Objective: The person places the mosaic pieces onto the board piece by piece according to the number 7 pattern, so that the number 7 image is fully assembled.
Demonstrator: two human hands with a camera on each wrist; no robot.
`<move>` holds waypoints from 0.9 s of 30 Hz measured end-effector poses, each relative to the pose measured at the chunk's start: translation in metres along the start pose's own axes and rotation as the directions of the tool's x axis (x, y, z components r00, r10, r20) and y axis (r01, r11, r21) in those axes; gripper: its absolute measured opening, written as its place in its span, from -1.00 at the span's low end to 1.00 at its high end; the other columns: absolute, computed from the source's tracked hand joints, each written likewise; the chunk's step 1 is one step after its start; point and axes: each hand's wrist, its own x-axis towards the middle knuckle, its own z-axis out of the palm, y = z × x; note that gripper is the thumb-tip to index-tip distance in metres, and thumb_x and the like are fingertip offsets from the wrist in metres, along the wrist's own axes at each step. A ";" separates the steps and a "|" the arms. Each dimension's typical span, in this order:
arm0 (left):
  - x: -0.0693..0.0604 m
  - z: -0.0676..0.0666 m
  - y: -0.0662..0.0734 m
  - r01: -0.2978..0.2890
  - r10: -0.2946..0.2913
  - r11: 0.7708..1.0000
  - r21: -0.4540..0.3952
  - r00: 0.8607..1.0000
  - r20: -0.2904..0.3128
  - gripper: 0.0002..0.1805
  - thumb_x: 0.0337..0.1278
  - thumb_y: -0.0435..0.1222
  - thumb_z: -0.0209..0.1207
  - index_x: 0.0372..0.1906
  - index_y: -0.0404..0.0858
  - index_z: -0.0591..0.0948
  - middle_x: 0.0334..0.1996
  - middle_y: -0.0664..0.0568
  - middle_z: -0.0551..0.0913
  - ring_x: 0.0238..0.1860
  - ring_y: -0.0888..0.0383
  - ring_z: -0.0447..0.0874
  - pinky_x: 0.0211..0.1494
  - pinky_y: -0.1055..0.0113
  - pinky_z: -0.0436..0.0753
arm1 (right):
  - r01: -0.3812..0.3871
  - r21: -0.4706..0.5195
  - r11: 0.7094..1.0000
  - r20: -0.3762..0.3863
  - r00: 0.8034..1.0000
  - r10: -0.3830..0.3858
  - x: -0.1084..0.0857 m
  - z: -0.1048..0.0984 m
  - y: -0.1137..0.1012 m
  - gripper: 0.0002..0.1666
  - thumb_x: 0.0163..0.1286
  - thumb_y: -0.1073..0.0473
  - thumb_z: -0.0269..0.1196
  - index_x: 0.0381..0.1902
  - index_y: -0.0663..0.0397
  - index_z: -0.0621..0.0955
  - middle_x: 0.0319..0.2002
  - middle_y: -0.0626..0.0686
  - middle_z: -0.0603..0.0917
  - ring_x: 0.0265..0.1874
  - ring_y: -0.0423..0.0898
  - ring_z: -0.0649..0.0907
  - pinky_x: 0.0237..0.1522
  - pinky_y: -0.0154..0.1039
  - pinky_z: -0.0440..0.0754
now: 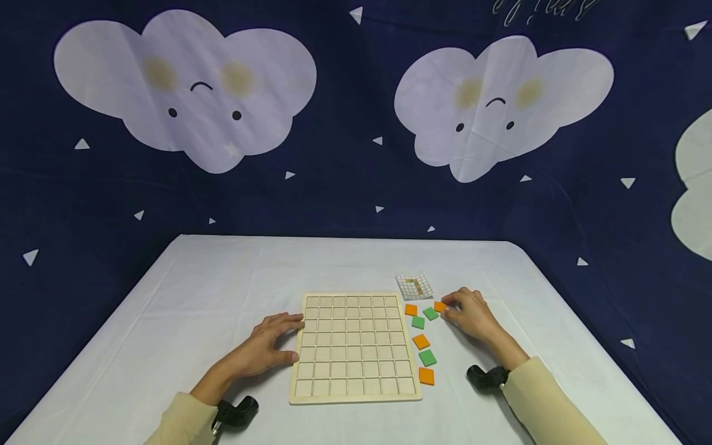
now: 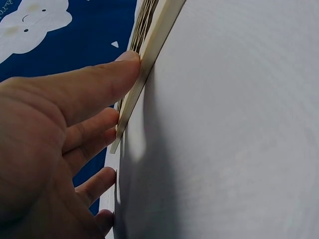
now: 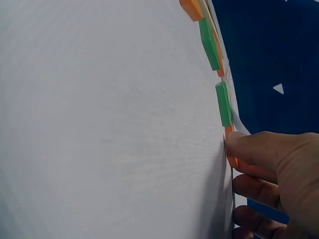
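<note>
A wooden grid board (image 1: 356, 346) lies flat on the white table. Against its left edge rest the fingertips and thumb of my left hand (image 1: 258, 349), fingers fairly straight; the left wrist view shows the hand (image 2: 65, 124) touching the board's side (image 2: 154, 47). To the right of the board, my right hand (image 1: 475, 318) pinches an orange tile (image 1: 439, 306) between thumb and fingers. In the right wrist view the hand (image 3: 284, 169) has its thumb on that orange tile (image 3: 232, 160), beside a green tile (image 3: 223, 104).
Several orange tiles (image 1: 426, 376) and green tiles (image 1: 428, 357) lie in a loose column along the board's right side. A small card with a coloured grid pattern (image 1: 414, 287) lies behind them. A dark blue cloth with clouds (image 1: 345, 198) hangs beyond the table (image 1: 222, 272).
</note>
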 end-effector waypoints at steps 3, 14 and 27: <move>0.000 0.000 0.000 -0.002 0.002 1.000 -0.003 1.000 0.003 -0.34 -0.07 -0.18 0.35 0.23 -0.24 0.46 0.38 -0.09 0.31 0.43 -0.22 0.04 0.35 -0.27 -0.08 | 0.005 -0.002 1.000 -0.001 1.000 -0.005 0.000 0.000 0.000 -0.66 0.13 0.21 0.30 -0.11 0.19 0.66 -0.18 0.13 0.62 -0.18 0.03 0.45 -0.14 -0.07 0.37; 0.000 0.002 0.000 0.011 -0.011 1.000 -0.009 1.000 0.003 -0.35 -0.06 -0.18 0.34 0.22 -0.22 0.47 0.38 -0.06 0.32 0.43 -0.20 0.04 0.36 -0.25 -0.08 | 0.013 -0.004 1.000 0.000 1.000 -0.013 0.000 0.001 0.002 -0.69 0.15 0.19 0.31 -0.14 0.18 0.68 -0.21 0.11 0.62 -0.23 0.01 0.44 -0.20 -0.16 0.32; -0.001 0.003 0.001 0.015 -0.015 1.000 -0.008 1.000 -0.002 -0.35 -0.07 -0.18 0.35 0.21 -0.23 0.48 0.38 -0.07 0.32 0.43 -0.21 0.04 0.36 -0.26 -0.07 | 0.010 0.001 1.000 -0.020 1.000 -0.010 0.001 0.001 0.002 -0.69 0.14 0.18 0.33 -0.14 0.18 0.68 -0.22 0.11 0.62 -0.24 0.00 0.44 -0.21 -0.18 0.31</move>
